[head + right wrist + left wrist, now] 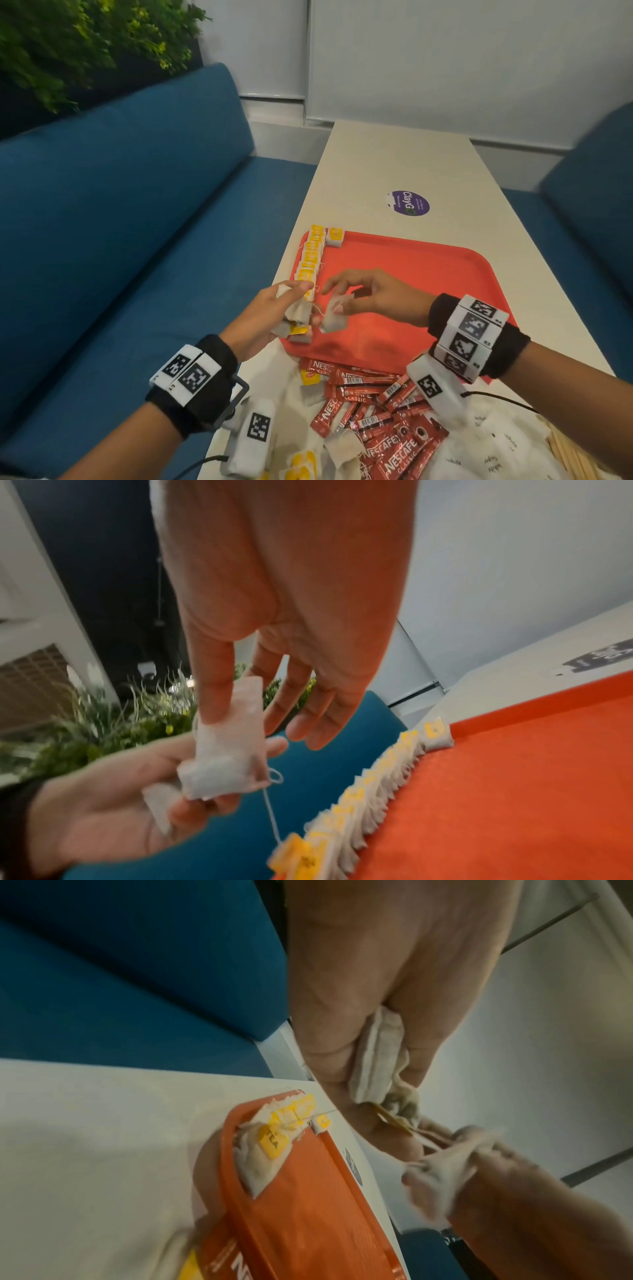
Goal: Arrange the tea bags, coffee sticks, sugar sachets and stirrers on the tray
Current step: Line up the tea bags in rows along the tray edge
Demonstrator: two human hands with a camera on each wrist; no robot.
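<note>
While the right hand (373,294) pinches one tea bag (334,317) and the left hand (274,318) grips a bunch of tea bags (294,317) over the red tray (428,291), "NESCAFE CLASSIC" sticks (376,418) lie on the bench (411,164) near the purple "ClayGo" sticker (409,202).

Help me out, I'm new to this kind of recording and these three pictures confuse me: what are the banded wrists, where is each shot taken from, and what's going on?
No machine here: a person works with bare hands, wearing wristbands with printed markers. The wide picture comes from a head camera; the other two come from cameras on each wrist, looking along the fingers. On the white table lies a red tray with a row of tea bags along its left edge. Nearer lie loose red coffee sticks and more tea bags. The left hand grips a bunch of tea bags; the right hand pinches a single tea bag, its string trailing down.
</note>
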